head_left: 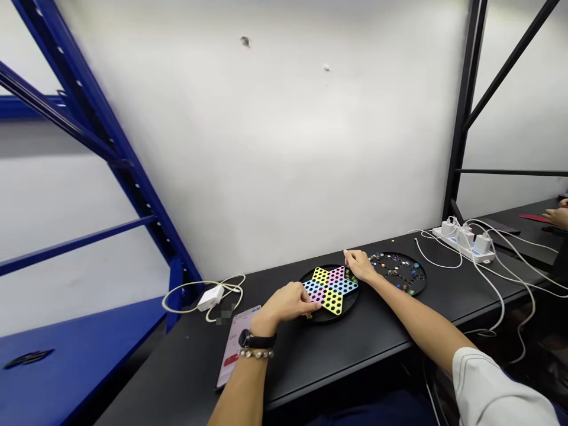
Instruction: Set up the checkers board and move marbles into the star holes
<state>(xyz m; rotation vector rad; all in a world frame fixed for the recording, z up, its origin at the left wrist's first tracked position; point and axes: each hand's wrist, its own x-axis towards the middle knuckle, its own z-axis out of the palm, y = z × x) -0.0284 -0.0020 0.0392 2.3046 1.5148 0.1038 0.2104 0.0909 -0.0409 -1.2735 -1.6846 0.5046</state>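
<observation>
A star-shaped Chinese checkers board (329, 289) with yellow, pink and blue sections and rows of holes lies over a round black tray (336, 319). My left hand (287, 306) is closed on the board's left side, its thumb on the edge; the fingers beneath are partly hidden. At the tray's far right rim, my right hand (360, 266) has its fingers curled together, and I cannot see what is in them. A few greenish marbles (351, 277) show beside the board near that hand. To the right stands a second round black tray (425, 278) holding several coloured marbles.
A phone (236, 343) lies by my left forearm, with a white adapter (210, 297) and looped cable behind it. At the right is a power strip (465, 242) with trailing white cables. Another person's hand (558, 216) shows at the far right.
</observation>
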